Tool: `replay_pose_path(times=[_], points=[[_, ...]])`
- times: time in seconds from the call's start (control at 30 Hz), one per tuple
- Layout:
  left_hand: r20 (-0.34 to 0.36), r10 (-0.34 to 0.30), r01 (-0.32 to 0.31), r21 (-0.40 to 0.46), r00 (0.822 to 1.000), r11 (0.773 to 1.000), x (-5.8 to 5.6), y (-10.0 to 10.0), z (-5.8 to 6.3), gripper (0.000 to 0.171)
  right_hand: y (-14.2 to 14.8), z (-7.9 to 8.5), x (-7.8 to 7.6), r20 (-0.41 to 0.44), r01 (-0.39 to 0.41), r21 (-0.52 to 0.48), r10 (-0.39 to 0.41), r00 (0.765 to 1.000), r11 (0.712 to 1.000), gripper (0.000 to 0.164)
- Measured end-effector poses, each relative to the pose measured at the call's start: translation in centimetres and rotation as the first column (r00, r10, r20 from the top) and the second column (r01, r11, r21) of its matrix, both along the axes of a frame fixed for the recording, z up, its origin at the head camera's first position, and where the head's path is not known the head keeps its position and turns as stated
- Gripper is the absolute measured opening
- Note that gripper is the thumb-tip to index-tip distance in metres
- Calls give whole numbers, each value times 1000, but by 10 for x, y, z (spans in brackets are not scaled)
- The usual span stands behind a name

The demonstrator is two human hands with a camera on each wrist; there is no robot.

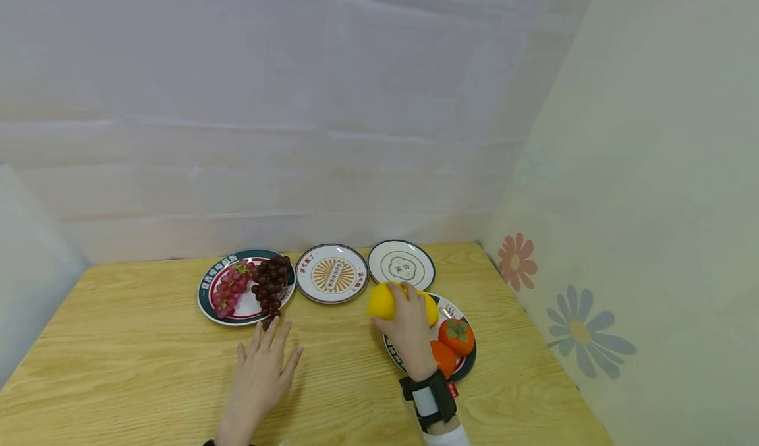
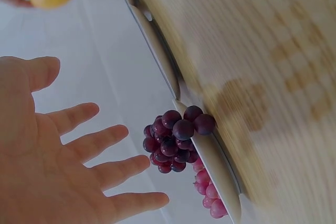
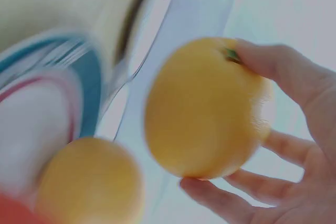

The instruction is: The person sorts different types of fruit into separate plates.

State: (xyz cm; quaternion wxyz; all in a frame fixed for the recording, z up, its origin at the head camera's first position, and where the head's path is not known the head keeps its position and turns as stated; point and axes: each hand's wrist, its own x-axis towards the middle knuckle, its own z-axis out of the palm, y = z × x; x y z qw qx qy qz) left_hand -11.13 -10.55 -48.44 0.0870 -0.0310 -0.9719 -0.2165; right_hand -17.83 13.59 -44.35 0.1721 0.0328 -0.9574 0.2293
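My right hand point(image 1: 409, 331) grips a round yellow orange point(image 3: 205, 108), thumb by its green stem and fingertips on the opposite side. It is held over the right-hand plate point(image 1: 468, 369), above a second yellow orange point(image 3: 92, 182). Two persimmons point(image 1: 456, 337) share that plate, one partly hidden by the right wrist. My left hand point(image 1: 261, 370) has its fingers spread and holds nothing. Its fingertips are near a bunch of dark grapes point(image 2: 170, 140), which hangs over the near rim of the left-hand plate point(image 1: 205, 301). Beside these lies a bunch of pink-red grapes point(image 1: 231, 291).
Two smaller plates stand side by side at the back of the wooden table point(image 1: 118, 354): one with a sunburst print point(image 1: 332, 275), one with a plain outline print point(image 1: 403, 266). A white cloth wall point(image 1: 267, 136) rises behind, and a flower-printed wall point(image 1: 652, 235) borders the right side.
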Motion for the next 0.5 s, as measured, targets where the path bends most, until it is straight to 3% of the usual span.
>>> replay_pose_path(times=[0.13,0.3,0.5], points=[[1,-1,1,3,1000,1000,0,0,2,55,-28,2,-30,10,-69,-52,70,998,996,66],[26,4,-4,6,1000,1000,1,0,3,56,-58,-11,-66,45,-180,-54,182,982,982,65],[26,11,-12,19,1000,1000,1,-1,2,56,-79,-28,-83,43,-202,-27,203,978,979,65]])
